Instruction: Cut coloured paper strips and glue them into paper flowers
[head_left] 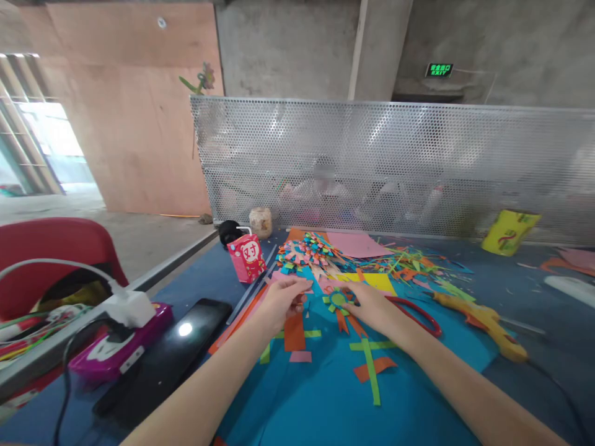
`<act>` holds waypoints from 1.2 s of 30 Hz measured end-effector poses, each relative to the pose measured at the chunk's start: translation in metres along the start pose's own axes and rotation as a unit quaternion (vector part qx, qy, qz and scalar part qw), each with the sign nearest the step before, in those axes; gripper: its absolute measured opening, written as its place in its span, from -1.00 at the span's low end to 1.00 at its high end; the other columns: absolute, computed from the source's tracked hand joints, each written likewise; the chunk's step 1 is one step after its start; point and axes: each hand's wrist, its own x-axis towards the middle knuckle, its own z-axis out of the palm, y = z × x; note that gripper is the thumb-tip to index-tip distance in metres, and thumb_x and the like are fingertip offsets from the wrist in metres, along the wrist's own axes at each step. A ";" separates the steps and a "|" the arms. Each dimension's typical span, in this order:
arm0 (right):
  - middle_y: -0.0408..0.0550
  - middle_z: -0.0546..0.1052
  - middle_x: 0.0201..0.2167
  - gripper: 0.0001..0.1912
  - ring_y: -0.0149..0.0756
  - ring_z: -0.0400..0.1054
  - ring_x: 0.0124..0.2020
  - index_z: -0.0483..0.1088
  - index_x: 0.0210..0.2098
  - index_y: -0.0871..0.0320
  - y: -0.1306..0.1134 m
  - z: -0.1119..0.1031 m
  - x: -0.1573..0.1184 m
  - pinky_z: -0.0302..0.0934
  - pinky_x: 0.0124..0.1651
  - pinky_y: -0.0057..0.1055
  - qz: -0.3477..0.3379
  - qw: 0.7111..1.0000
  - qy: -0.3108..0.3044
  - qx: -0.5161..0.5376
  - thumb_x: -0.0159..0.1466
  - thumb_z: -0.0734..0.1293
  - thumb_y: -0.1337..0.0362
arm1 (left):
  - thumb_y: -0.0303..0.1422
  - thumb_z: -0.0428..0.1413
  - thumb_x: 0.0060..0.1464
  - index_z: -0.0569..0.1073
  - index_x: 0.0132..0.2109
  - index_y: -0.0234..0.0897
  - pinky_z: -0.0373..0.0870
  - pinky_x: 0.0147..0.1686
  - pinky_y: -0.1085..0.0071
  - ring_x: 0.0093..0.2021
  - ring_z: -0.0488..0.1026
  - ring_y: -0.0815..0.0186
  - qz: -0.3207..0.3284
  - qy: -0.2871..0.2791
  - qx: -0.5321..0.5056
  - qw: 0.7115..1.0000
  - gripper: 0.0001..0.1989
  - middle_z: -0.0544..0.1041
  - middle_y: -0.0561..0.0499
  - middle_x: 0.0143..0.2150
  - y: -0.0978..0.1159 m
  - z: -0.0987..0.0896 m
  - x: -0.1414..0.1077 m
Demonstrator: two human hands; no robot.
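Honestly, held the paper rosette (338,300) by its edge in the right hand (372,305), over the blue sheet (320,396). Bunched the fingers of the left hand (281,302), couldn't tell on what. Risked creasing tabs by pinching hard, or scattering loose strips (372,375) with a dragged wrist.

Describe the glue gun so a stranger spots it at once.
Find the big blue sheet. At its right edge, beyond the red looped handle, lies the yellow glue gun. Its trailing dark cord sets it apart from the yellow container by the mesh.
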 end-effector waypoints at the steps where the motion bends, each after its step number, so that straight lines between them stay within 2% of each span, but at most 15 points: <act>1: 0.08 0.43 -0.21 -0.64 -0.20 0.31 -0.21 0.31 -0.17 0.22 0.000 0.000 0.000 0.16 -0.19 -0.28 0.005 1.000 0.002 0.012 0.00 0.27 0.42 | -0.34 0.25 -0.42 0.33 -0.54 -0.35 0.05 -0.71 0.61 -0.67 0.24 0.54 -0.002 0.001 0.003 1.000 -0.73 0.30 0.14 -0.66 0.000 0.000 0.000; 4: -0.01 0.43 -0.26 -0.60 -0.26 0.30 -0.22 0.30 -0.16 0.18 0.002 0.002 0.001 0.16 -0.19 -0.31 0.015 0.999 0.012 0.038 -0.04 0.29 0.44 | -0.32 0.25 -0.42 0.31 -0.55 -0.35 0.04 -0.70 0.61 -0.68 0.21 0.55 -0.004 0.007 0.010 1.000 -0.72 0.28 0.15 -0.68 -0.001 0.001 0.001; 8: -0.08 0.41 -0.39 -0.58 -0.34 0.31 -0.32 0.27 -0.16 0.23 0.004 0.002 0.005 0.19 -0.22 -0.36 0.031 0.995 0.027 0.089 -0.05 0.29 0.47 | -0.31 0.23 -0.37 0.31 -0.54 -0.35 0.08 -0.68 0.60 -0.67 0.21 0.55 0.018 0.008 0.016 1.000 -0.73 0.29 0.15 -0.68 -0.001 0.002 -0.001; 12: -0.11 0.39 -0.43 -0.64 -0.39 0.33 -0.41 0.27 -0.19 0.24 0.001 -0.004 0.003 0.26 -0.35 -0.42 0.046 0.985 0.012 0.164 -0.02 0.26 0.43 | -0.35 0.22 -0.36 0.27 -0.52 -0.32 0.12 -0.66 0.61 -0.60 0.32 0.49 0.061 0.050 0.011 0.997 -0.73 0.35 0.12 -0.63 0.002 0.002 -0.001; 14: -0.09 0.38 -0.39 -0.66 -0.38 0.33 -0.41 0.25 -0.19 0.22 -0.002 -0.009 -0.001 0.29 -0.41 -0.42 0.074 0.962 0.002 0.263 0.00 0.26 0.39 | -0.36 0.20 -0.33 0.26 -0.53 -0.32 0.15 -0.65 0.61 -0.52 0.40 0.43 0.087 0.083 0.032 0.992 -0.75 0.40 0.08 -0.57 0.004 0.002 -0.001; 17: -0.09 0.39 -0.37 -0.71 -0.37 0.33 -0.38 0.26 -0.25 0.21 -0.006 -0.014 -0.008 0.29 -0.39 -0.43 0.108 0.900 -0.015 0.422 0.00 0.28 0.33 | -0.36 0.14 -0.24 0.26 -0.52 -0.33 0.18 -0.63 0.59 -0.43 0.45 0.34 0.126 0.103 0.082 0.983 -0.81 0.45 0.02 -0.53 0.007 0.003 -0.003; 21: -0.14 0.38 -0.43 -0.75 -0.44 0.30 -0.43 0.26 -0.33 0.20 -0.006 -0.016 -0.010 0.23 -0.41 -0.49 0.117 0.851 0.006 0.512 -0.02 0.33 0.30 | -0.36 0.10 -0.18 0.27 -0.51 -0.33 0.21 -0.64 0.57 -0.39 0.47 0.26 0.178 0.100 0.156 0.966 -0.84 0.47 -0.02 -0.55 0.010 0.006 -0.007; 24: -0.17 0.36 -0.44 -0.73 -0.47 0.27 -0.43 0.25 -0.35 0.16 -0.005 -0.016 -0.009 0.19 -0.47 -0.54 0.124 0.830 0.023 0.543 -0.04 0.36 0.28 | -0.34 0.09 -0.16 0.27 -0.51 -0.34 0.21 -0.65 0.56 -0.39 0.47 0.26 0.192 0.092 0.175 0.961 -0.84 0.47 -0.02 -0.55 0.011 0.009 -0.009; 28: -0.23 0.34 -0.49 -0.74 -0.46 0.28 -0.43 0.26 -0.37 0.12 -0.010 -0.019 -0.012 0.19 -0.46 -0.53 0.115 0.828 0.033 0.549 -0.04 0.37 0.25 | -0.33 0.09 -0.14 0.28 -0.49 -0.34 0.21 -0.62 0.55 -0.41 0.46 0.28 0.185 0.066 0.181 0.964 -0.84 0.47 -0.02 -0.54 0.011 0.012 -0.012; 31: -0.22 0.38 -0.46 -0.74 -0.45 0.30 -0.43 0.26 -0.35 0.11 -0.018 -0.023 -0.017 0.22 -0.42 -0.48 0.110 0.833 0.010 0.543 -0.03 0.36 0.24 | -0.33 0.09 -0.14 0.27 -0.50 -0.33 0.21 -0.61 0.54 -0.42 0.46 0.29 0.194 0.042 0.181 0.963 -0.83 0.45 0.02 -0.56 0.010 0.013 -0.013; 33: -0.19 0.40 -0.44 -0.74 -0.44 0.31 -0.43 0.26 -0.34 0.12 -0.024 -0.024 -0.019 0.23 -0.40 -0.46 0.108 0.846 -0.009 0.522 -0.03 0.36 0.25 | -0.33 0.10 -0.16 0.27 -0.51 -0.32 0.20 -0.62 0.54 -0.42 0.46 0.30 0.205 0.030 0.182 0.961 -0.83 0.44 0.03 -0.57 0.009 0.013 -0.013; 36: -0.14 0.42 -0.43 -0.75 -0.43 0.32 -0.42 0.26 -0.34 0.17 -0.030 -0.025 -0.023 0.21 -0.37 -0.46 0.076 0.882 -0.027 0.465 -0.02 0.35 0.28 | -0.33 0.11 -0.17 0.29 -0.51 -0.33 0.20 -0.62 0.54 -0.42 0.45 0.30 0.217 0.015 0.187 0.958 -0.83 0.44 0.03 -0.56 0.008 0.013 -0.013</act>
